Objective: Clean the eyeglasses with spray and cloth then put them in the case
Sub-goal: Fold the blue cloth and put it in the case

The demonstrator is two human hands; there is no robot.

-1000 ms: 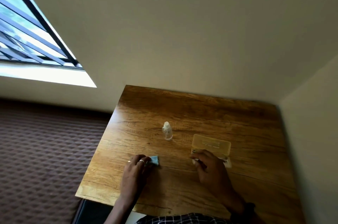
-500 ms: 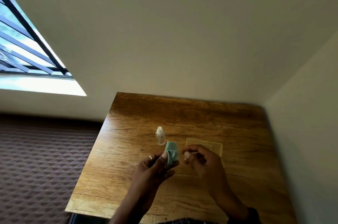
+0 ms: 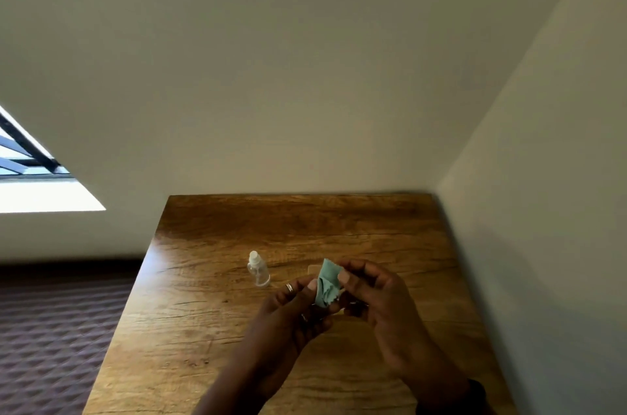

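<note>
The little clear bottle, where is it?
Head view: the small clear plastic spray bottle stands on the brown wooden table, just left of the pale green cloth.

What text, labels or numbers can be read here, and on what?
No text can be read in this frame.
The spray bottle is clear and shows no label.
The cloth is plain green, with no print showing.
The case is mostly hidden; too little shows to tell.

No text, label, brand or number is legible anywhere, not even on the spray bottle [image 3: 259, 269].
</note>
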